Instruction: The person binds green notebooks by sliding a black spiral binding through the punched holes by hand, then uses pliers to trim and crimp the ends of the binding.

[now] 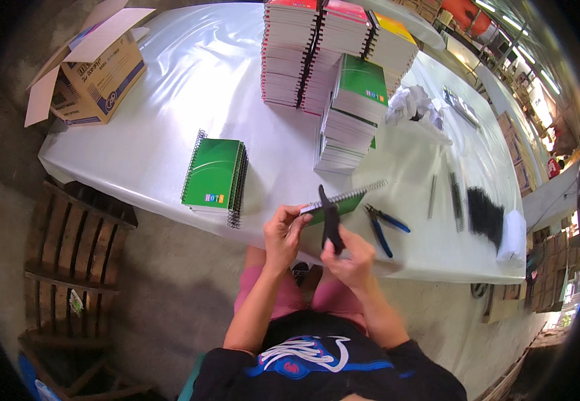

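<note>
Together, hands (pixel 320 240) around notebook (pixel 340 202)

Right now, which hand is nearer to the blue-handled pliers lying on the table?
The right hand. It sits just left of the blue-handled pliers, with its grip on a black tool. The left hand is farther left, holding the green spiral notebook.

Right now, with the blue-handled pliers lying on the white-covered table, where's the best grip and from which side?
Probably the two blue handles of the blue-handled pliers, taken from the near table edge. The handles splay toward the person and one reaches close to the white-covered table's edge, while the dark jaws point away, near the green spiral notebook held in the left hand.
</note>
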`<action>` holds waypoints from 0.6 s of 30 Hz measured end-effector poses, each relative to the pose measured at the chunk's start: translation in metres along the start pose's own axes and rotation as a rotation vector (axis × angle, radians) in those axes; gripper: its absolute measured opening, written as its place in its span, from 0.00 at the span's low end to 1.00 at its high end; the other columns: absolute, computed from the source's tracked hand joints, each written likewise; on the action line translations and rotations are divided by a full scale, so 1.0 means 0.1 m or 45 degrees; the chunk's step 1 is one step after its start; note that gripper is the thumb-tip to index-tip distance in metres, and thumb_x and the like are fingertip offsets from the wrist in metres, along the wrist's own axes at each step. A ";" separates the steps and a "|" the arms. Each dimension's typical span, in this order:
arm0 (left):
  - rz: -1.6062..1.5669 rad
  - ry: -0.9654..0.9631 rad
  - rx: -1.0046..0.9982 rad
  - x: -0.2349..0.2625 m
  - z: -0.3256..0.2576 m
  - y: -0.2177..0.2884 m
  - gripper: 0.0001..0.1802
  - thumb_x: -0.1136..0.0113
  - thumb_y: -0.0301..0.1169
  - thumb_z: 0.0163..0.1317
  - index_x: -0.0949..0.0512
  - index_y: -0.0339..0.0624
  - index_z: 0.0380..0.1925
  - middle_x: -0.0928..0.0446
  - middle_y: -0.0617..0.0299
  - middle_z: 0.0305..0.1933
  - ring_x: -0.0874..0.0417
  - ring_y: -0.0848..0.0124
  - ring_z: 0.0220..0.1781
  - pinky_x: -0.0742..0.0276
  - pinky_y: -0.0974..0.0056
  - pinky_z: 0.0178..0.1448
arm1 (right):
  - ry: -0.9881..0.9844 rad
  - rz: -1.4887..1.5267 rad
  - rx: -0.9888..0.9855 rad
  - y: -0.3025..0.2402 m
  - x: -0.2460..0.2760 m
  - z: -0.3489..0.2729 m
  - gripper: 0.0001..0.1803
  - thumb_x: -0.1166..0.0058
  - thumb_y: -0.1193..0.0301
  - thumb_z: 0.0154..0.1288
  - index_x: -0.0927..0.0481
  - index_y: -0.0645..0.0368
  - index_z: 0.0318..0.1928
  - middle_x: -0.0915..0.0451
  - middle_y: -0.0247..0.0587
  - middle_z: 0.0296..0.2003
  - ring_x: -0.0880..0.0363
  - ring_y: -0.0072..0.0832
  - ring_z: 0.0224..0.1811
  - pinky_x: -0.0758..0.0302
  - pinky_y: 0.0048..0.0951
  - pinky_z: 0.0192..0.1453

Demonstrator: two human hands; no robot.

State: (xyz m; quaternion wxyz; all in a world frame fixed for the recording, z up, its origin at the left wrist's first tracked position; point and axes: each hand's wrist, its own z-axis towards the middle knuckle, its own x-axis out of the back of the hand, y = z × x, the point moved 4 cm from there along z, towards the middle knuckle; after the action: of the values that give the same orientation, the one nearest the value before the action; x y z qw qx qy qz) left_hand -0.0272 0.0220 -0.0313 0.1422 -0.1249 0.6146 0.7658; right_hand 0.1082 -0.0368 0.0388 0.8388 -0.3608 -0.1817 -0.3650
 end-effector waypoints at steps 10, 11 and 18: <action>0.224 -0.019 -0.016 0.04 0.11 0.14 0.08 0.48 0.29 0.69 0.24 0.37 0.43 0.24 0.68 0.36 0.29 0.81 0.35 0.33 0.76 0.41 | -0.509 0.935 -0.585 0.36 0.24 0.84 0.12 0.40 0.78 0.58 0.19 0.66 0.44 0.19 0.28 0.32 0.26 0.14 0.34 0.30 0.18 0.38; 0.202 -0.056 0.011 0.02 0.12 0.16 0.08 0.48 0.28 0.68 0.24 0.37 0.43 0.24 0.67 0.38 0.28 0.80 0.38 0.32 0.74 0.45 | -0.579 1.007 -0.621 0.47 0.18 0.83 0.12 0.41 0.79 0.58 0.19 0.66 0.44 0.19 0.28 0.33 0.26 0.15 0.34 0.29 0.18 0.39; -0.019 -0.128 0.175 0.07 0.14 0.14 0.08 0.45 0.26 0.66 0.28 0.38 0.44 0.25 0.66 0.42 0.26 0.78 0.45 0.32 0.71 0.53 | -0.902 0.865 -0.315 0.51 0.10 1.03 0.15 0.40 0.83 0.50 0.17 0.62 0.41 0.17 0.35 0.36 0.22 0.20 0.40 0.28 0.23 0.46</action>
State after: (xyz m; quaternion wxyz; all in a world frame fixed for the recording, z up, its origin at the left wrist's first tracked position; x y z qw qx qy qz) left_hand -0.0389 0.0332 -0.0183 0.1867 -0.0809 0.6568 0.7261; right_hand 0.1484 0.0584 0.0895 0.7480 -0.5980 -0.2826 0.0546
